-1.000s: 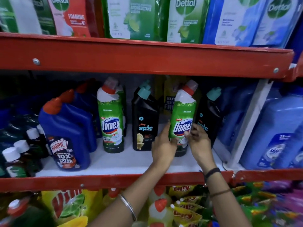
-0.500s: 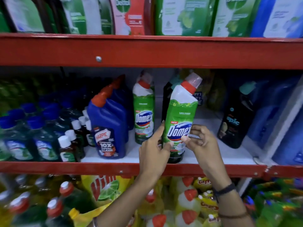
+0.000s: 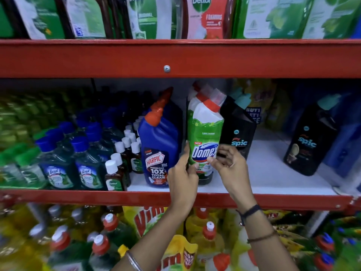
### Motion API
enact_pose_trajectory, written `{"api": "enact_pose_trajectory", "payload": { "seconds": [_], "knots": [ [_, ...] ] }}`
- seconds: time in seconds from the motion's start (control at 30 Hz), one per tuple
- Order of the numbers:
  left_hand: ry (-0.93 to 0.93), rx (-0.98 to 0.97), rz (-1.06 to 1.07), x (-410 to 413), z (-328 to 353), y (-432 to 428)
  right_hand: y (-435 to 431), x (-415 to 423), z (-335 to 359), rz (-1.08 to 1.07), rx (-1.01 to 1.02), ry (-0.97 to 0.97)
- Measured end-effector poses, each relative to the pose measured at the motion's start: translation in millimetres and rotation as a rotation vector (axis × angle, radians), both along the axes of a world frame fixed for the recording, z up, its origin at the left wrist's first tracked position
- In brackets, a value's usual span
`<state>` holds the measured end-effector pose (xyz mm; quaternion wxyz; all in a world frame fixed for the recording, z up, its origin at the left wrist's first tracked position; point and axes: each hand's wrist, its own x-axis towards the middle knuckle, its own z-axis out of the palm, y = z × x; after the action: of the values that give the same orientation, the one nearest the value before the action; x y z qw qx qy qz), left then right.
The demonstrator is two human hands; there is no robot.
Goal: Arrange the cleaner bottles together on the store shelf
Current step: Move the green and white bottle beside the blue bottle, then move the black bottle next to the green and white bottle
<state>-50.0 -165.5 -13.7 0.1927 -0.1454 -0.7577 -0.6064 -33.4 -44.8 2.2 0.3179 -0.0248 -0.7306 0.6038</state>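
Observation:
A green and white Domex bottle (image 3: 205, 130) with a red cap stands on the white middle shelf (image 3: 269, 173), near its front edge. My left hand (image 3: 181, 173) grips its left side. The thumb of my right hand (image 3: 230, 165) presses on the label, with the fingers curled by its right side. A second Domex bottle (image 3: 192, 102) stands right behind it, mostly hidden. A blue Harpic bottle (image 3: 158, 145) is close on the left. One black Spic bottle (image 3: 239, 133) sits just behind on the right, and another (image 3: 310, 139) stands apart further right.
Small brown bottles (image 3: 115, 173) and blue-capped dark bottles (image 3: 86, 163) crowd the shelf's left part. The red shelf rail (image 3: 273, 200) runs below my wrists and a red beam (image 3: 117, 57) hangs overhead. Dettol packs fill the top shelf, yellow Vim bottles (image 3: 148, 220) the lower one.
Both hands carried the Domex bottle left, past the black Spic bottle, and set it in front of the other Domex bottle beside the Harpic. The view swung left.

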Motion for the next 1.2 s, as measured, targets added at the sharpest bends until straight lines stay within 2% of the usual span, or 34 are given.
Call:
{"api": "enact_pose_trajectory", "payload": {
  "seconds": [0.27,0.43,0.53,0.63,0.77,0.83,1.0,1.07,1.2],
  "knots": [
    [0.049,-0.07,0.029,1,-5,-1,-6,-3,-3,-0.044,0.062,-0.009],
    [0.11,-0.034,-0.012,14,-9,10,0,4,-6,0.024,0.078,-0.024],
    [0.207,0.005,0.009,29,-9,22,11,15,-9,0.056,0.094,-0.039],
    [0.338,0.037,-0.001,44,-5,41,34,32,-12,-0.009,0.073,-0.018],
    [0.399,0.045,-0.145,57,2,80,87,57,-13,-0.187,0.058,0.049],
    [0.327,0.059,-0.258,58,4,105,118,67,-15,-0.295,0.047,0.077],
    [-0.082,0.023,-0.418,42,14,180,187,72,-20,-0.518,0.049,0.064],
    [-0.237,0.031,-0.467,26,21,211,209,66,-24,-0.525,0.054,0.017],
    [-0.382,-0.047,-0.539,-11,26,265,230,48,-27,-0.508,0.144,-0.069]
  ]
}}
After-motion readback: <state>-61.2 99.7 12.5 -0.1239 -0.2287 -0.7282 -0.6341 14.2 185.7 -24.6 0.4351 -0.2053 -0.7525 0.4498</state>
